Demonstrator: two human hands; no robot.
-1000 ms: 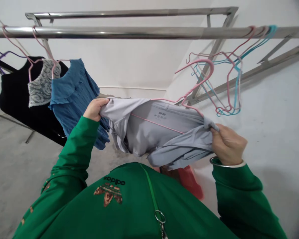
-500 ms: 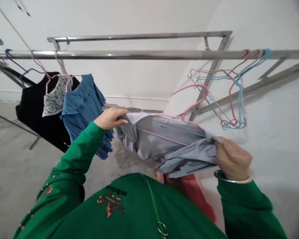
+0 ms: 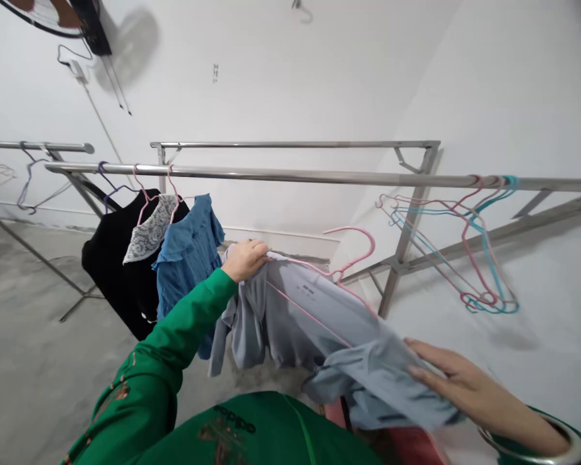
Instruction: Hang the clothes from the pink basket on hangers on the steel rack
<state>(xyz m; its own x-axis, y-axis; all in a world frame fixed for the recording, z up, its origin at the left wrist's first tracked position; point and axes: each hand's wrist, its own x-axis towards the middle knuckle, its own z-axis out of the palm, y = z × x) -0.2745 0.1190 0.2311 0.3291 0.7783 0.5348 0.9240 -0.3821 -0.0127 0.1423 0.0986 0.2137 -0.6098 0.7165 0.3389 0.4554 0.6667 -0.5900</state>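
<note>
A light grey shirt point(image 3: 297, 300) hangs spread on a pink hanger point(image 3: 356, 261), whose hook points up below the rail and is not on it. My left hand point(image 3: 246, 259) is closed over the shirt's left shoulder at the hanger's end. On the other side my right hand point(image 3: 458, 381) has its fingers stretched out and lies along the right shoulder, touching the cloth. The right part of the shirt is bunched and blurred. A blue ruffled top point(image 3: 188, 242) hangs just beyond my left hand.
A metal rail point(image 3: 290, 174) crosses in front of me. Black clothing point(image 3: 111, 258) with a white lace collar point(image 3: 150, 229) hangs at its left. Several pink and blue hangers point(image 3: 484, 239) hang at its right. A wall fan point(image 3: 43, 16) is at upper left.
My right hand has loosened its grip on the shirt's right shoulder and straightened its fingers. The shirt and hanger sit lower in view as the camera has tilted up.
</note>
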